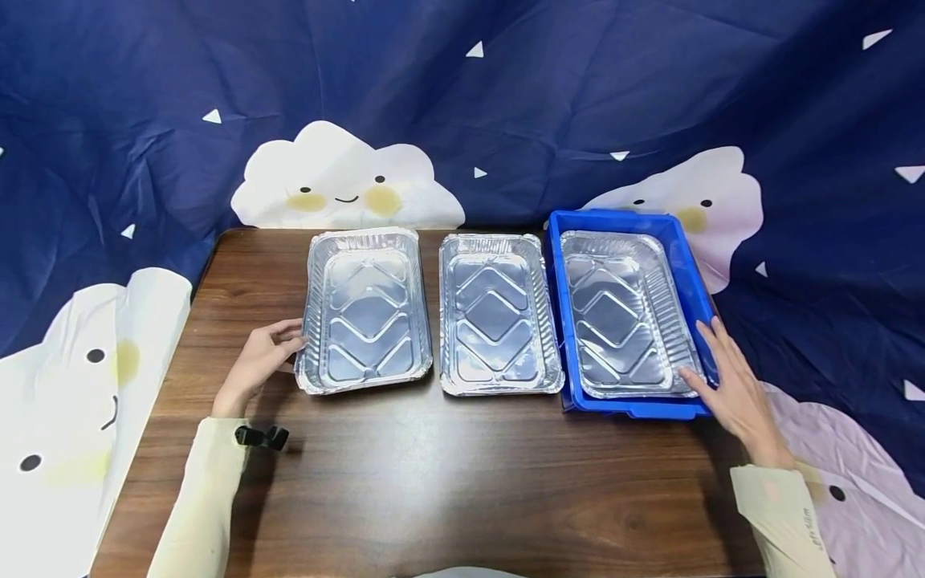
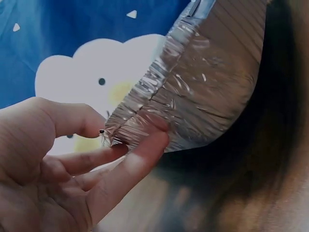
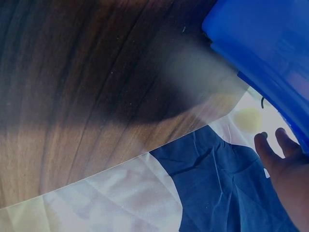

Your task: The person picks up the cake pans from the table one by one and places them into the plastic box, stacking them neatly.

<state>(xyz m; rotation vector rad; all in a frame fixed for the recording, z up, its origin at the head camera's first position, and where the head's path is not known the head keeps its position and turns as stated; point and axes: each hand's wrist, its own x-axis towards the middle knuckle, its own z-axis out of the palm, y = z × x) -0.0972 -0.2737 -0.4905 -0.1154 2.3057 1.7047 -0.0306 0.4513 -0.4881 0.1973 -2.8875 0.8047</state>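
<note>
My left grip (image 1: 249, 361) has the left foil tray (image 1: 368, 317) pinched at its outer edge: thumb on the rim, fingers tucked underneath against the crinkled wall. Over to my right grip (image 1: 740, 401), and that one is wide, fingers straight and spread along the right side of the blue bin (image 1: 668, 410), thumb reaching over its near right corner; whether every fingertip touches, I cannot tell. Inside the bin sits the right foil tray (image 1: 614, 317), and just left of the bin lies the middle foil tray (image 1: 495, 313), with a gap between it and the pinched one. All in a row, then, across the dark wood desk (image 1: 448, 482)! Pale sleeves (image 1: 198, 498) run back from both wrists, a black bow (image 1: 262, 437) at the left. Behind it all hangs navy cloth (image 1: 520, 96), printed with smiling white clouds (image 1: 347, 181).
</note>
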